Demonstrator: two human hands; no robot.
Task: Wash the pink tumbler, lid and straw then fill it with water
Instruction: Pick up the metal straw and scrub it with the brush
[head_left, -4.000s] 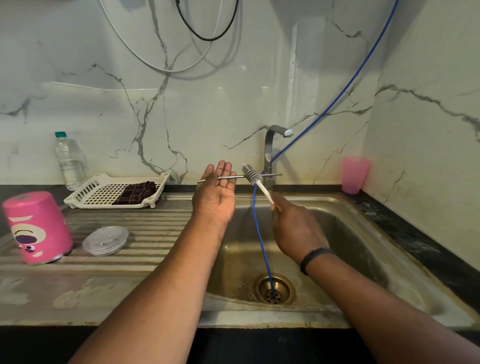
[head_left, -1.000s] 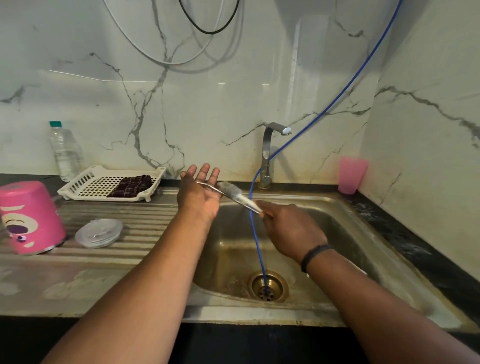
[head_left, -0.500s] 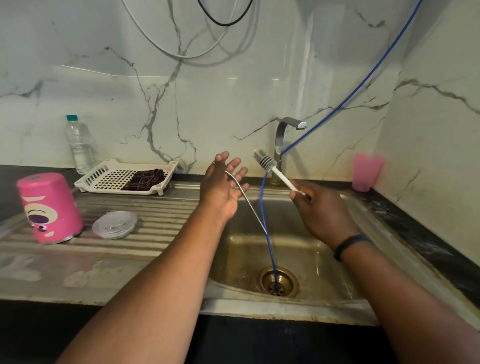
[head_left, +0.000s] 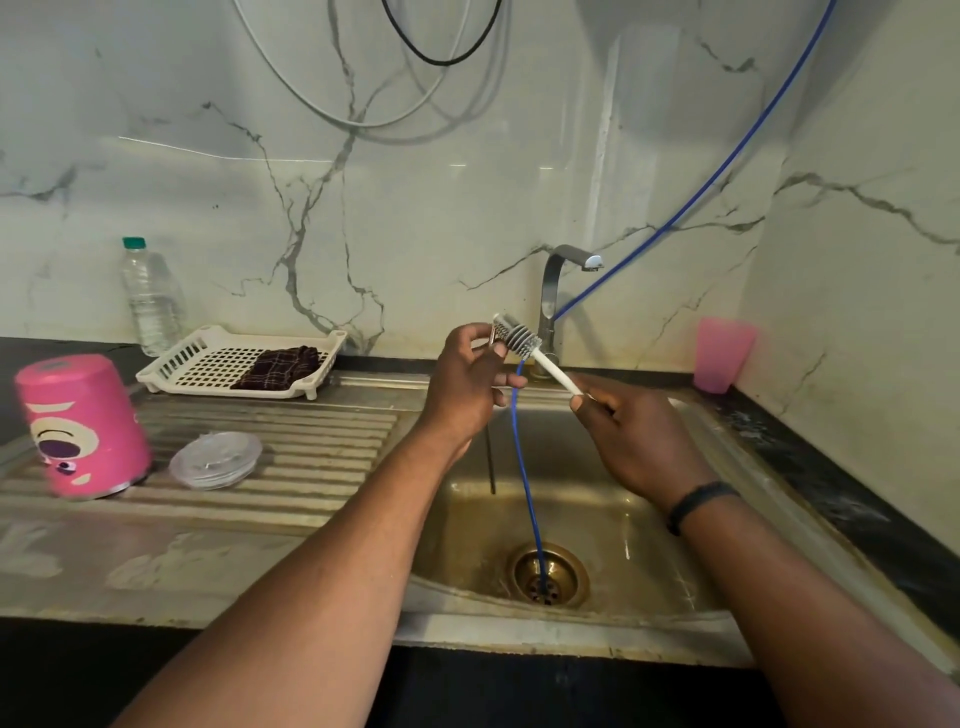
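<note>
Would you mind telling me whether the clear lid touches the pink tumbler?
Apart: the head view shows bare draining board between the lid and the tumbler.

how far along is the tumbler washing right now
The pink tumbler sits upside down on the drainboard beside the clear lid, apparently washed. The left hand holds the metal straw against the brush in the right hand. Filling remains.

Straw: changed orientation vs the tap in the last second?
Yes. The straw lay roughly level by the tap; now it hangs upright into the sink from the left hand.
</note>
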